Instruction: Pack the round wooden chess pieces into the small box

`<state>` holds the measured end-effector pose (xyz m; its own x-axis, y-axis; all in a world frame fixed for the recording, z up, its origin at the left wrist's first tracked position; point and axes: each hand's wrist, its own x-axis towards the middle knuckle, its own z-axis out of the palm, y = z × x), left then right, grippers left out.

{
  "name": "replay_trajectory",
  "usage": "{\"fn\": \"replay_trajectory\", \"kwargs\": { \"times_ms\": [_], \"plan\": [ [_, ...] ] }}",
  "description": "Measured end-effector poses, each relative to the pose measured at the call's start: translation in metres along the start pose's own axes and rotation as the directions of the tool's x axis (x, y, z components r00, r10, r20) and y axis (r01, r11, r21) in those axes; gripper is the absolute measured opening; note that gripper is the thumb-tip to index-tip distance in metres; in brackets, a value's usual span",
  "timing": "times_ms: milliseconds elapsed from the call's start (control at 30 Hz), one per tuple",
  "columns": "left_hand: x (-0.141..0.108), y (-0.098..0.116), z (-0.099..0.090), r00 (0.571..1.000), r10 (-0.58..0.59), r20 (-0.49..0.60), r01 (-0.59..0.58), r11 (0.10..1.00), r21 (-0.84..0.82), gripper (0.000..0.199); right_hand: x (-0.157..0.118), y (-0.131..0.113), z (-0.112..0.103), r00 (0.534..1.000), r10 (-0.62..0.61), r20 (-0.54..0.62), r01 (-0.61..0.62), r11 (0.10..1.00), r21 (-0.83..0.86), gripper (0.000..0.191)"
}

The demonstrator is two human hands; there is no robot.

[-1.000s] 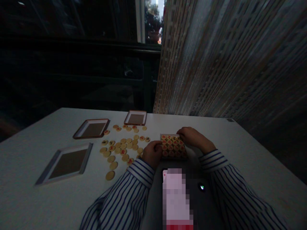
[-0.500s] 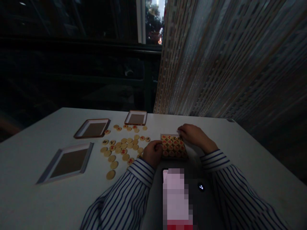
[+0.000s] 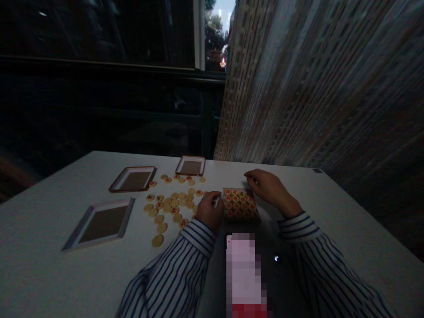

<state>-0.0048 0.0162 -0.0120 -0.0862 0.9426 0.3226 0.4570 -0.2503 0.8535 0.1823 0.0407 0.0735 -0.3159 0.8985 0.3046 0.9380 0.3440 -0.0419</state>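
Observation:
A small box (image 3: 240, 219) packed with rows of round Chinese chess pieces (image 3: 239, 201) sits at the table's front edge between my hands. Their faces carry mostly red characters, with some black ones in the far row. My left hand (image 3: 210, 211) is beside the box's left side, its thumb and index finger parted with no piece seen between them. Just past the box's far right corner, my right hand (image 3: 269, 189) hovers with fingers stretched out and the thumb apart, nothing visible in it. Loose chess pieces (image 3: 175, 202) lie scattered left of my left hand, many showing blank backs.
Three shallow trays or lids stand to the left: a grey-white one (image 3: 104, 223) near me, a brown-rimmed one (image 3: 133, 179) behind it, and a smaller one (image 3: 191, 166) farther back. A phone (image 3: 245, 274) is below the box. A string curtain (image 3: 281, 88) hangs beyond the table (image 3: 334, 221).
My left finger and thumb have parted and drawn slightly off the box's left edge. My right hand has shifted slightly away from the box's far right corner. The camera view has moved a little.

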Motion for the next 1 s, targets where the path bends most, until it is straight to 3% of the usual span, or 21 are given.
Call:
{"fn": "replay_trajectory", "kwargs": {
  "times_ms": [167, 567, 767, 1000],
  "plan": [
    [0.002, -0.003, 0.000, 0.993, 0.099, -0.070, -0.094, 0.993, 0.075, 0.022, -0.006, -0.018, -0.009, 0.993, -0.037, -0.108, 0.045, 0.996, 0.075, 0.031],
    [0.004, -0.002, -0.003, 0.987, 0.095, -0.131, -0.096, 0.995, 0.003, 0.024, -0.008, -0.061, -0.020, 0.982, 0.052, -0.179, -0.031, 0.993, 0.118, 0.033],
    [0.004, 0.002, -0.012, 0.978, 0.043, -0.206, -0.058, 0.996, -0.068, 0.023, -0.005, -0.082, 0.002, 0.981, 0.093, -0.168, -0.078, 0.992, 0.096, 0.036],
    [0.003, 0.006, -0.021, 0.977, 0.017, -0.213, -0.046, 0.990, -0.133, 0.023, -0.011, -0.084, 0.028, 0.982, 0.097, -0.160, -0.093, 0.995, 0.034, 0.037]
  ]
}}
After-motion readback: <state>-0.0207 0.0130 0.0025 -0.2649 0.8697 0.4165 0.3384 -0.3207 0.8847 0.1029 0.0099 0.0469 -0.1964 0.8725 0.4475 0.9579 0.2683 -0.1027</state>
